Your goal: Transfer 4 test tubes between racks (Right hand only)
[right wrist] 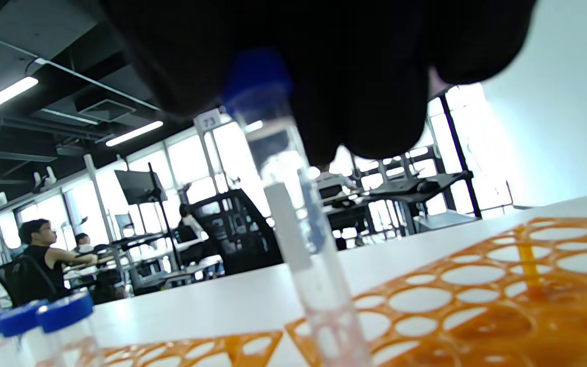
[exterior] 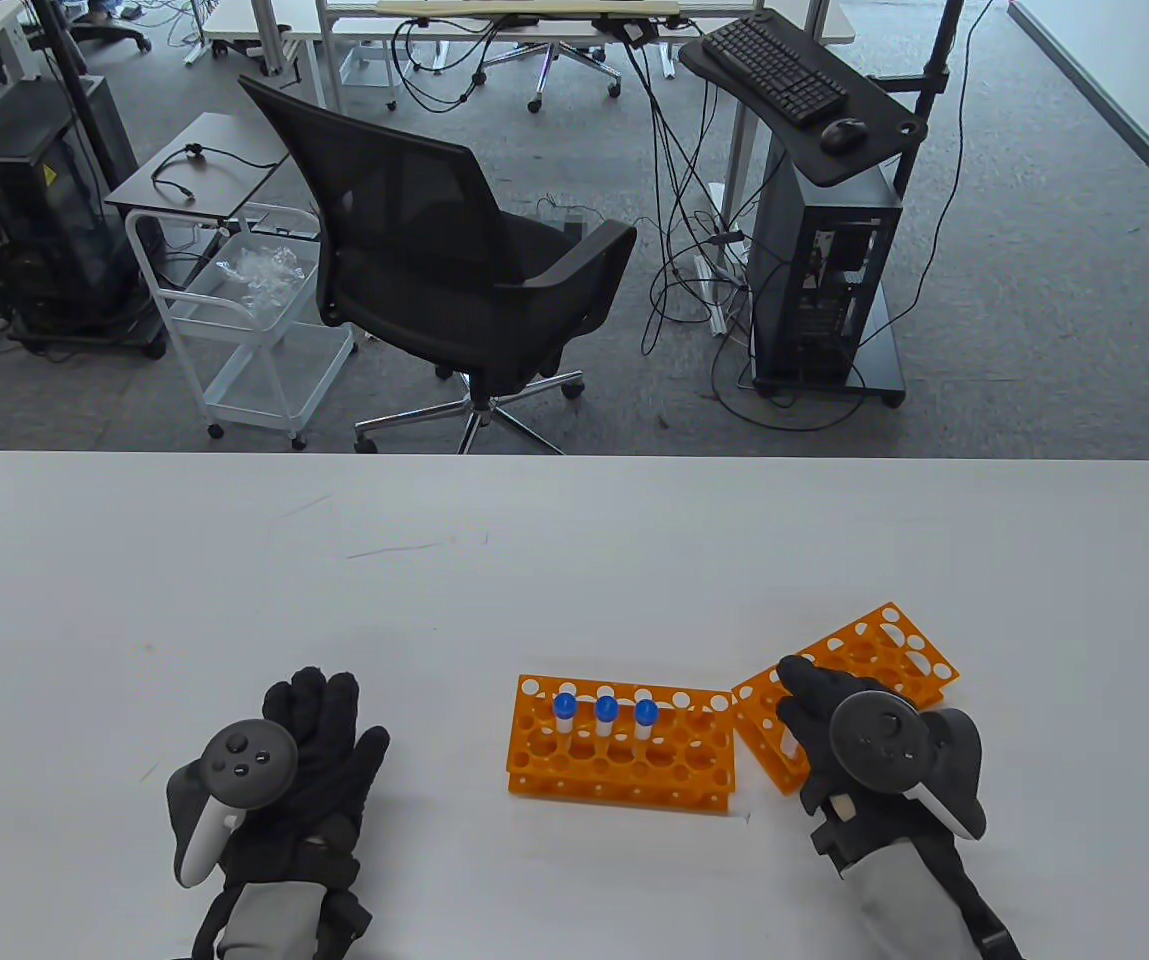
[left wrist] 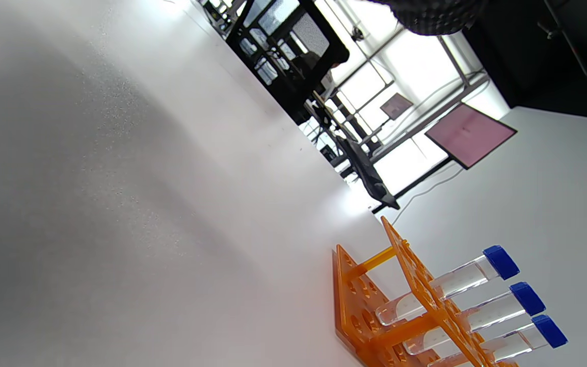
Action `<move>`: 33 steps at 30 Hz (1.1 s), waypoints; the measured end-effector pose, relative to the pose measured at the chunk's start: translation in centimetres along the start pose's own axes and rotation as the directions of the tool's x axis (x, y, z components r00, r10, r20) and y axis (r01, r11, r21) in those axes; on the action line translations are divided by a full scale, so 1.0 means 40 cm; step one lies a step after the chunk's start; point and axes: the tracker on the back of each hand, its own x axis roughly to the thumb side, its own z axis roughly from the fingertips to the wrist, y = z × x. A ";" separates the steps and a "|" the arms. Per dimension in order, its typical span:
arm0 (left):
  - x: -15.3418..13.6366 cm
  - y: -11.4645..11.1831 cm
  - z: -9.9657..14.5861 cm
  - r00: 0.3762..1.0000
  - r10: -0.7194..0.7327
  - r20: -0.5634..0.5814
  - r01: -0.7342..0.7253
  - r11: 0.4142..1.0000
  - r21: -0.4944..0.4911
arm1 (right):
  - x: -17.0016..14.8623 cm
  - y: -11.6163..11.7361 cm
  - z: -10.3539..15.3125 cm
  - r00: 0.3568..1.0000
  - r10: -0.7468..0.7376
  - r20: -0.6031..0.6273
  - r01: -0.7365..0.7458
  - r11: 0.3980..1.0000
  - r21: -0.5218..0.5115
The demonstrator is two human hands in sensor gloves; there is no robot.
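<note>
Two orange racks stand on the white table. The middle rack [exterior: 620,752] holds three blue-capped test tubes [exterior: 605,712] upright in a row; they also show in the left wrist view [left wrist: 497,262]. The right rack [exterior: 874,650] lies angled beside it. My right hand [exterior: 814,715] is over the right rack's near left corner and grips a blue-capped tube [right wrist: 293,229] by its top, its lower end in a rack hole. My left hand [exterior: 319,740] rests flat on the table, left of the middle rack, holding nothing.
The table's far edge [exterior: 574,456] runs across the middle of the view. Beyond it stand a black office chair [exterior: 454,270], a white cart [exterior: 244,320] and a computer stand [exterior: 819,260]. Bare tabletop [exterior: 574,560] lies behind the racks.
</note>
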 end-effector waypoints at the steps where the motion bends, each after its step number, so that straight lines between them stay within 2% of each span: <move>1: 0.000 0.000 0.000 1.000 0.000 -0.001 0.000 1.000 0.000 | 0.003 -0.002 -0.003 1.000 -0.004 0.002 0.004 1.000 -0.002; 18: -0.007 -0.001 -0.003 0.999 -0.005 -0.033 0.005 1.000 0.000 | 0.088 0.006 -0.068 0.995 -0.081 0.052 0.081 0.997 0.001; 33: -0.006 0.004 -0.002 1.000 0.010 -0.012 -0.010 1.000 0.006 | 0.148 0.084 -0.084 0.993 -0.063 0.101 0.058 0.997 0.059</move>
